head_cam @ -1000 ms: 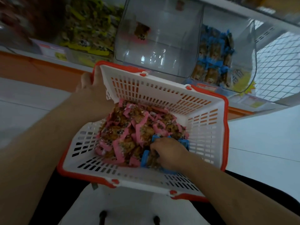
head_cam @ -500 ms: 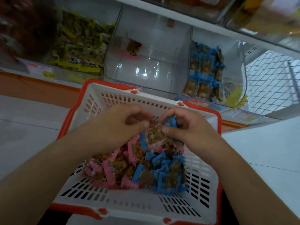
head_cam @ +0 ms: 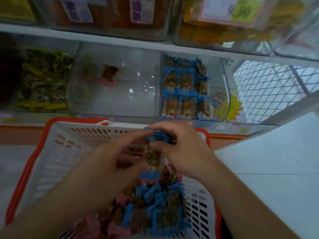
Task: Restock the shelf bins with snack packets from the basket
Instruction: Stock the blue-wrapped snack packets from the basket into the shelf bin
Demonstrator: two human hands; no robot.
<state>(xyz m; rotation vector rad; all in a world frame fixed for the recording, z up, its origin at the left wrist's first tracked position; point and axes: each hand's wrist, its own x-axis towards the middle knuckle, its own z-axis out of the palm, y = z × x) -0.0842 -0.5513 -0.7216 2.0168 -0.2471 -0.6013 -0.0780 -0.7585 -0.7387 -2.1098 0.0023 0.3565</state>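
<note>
A white basket with a red rim (head_cam: 57,152) sits in front of me, holding pink-edged packets (head_cam: 119,221) and blue-edged packets (head_cam: 160,207). My right hand (head_cam: 181,149) pinches a blue-edged packet (head_cam: 154,156) by its top edge above the basket. My left hand (head_cam: 112,163) is beside it, fingers curled toward the same packet, blurred by motion. On the shelf behind, a clear bin (head_cam: 114,90) holds a single pink packet (head_cam: 108,75). The bin to its right (head_cam: 217,87) is stacked with blue packets (head_cam: 184,90).
A bin of yellow-green packets (head_cam: 43,80) stands at the left of the same shelf. Upper bins with orange goods and price labels (head_cam: 231,11) hang overhead. A wire mesh panel (head_cam: 269,88) is at the right, above a pale floor (head_cam: 276,163).
My view has tilted up toward the shelf. Both hands have risen slightly above the basket with the blue packet between them; earlier the left hand gripped the basket rim.
</note>
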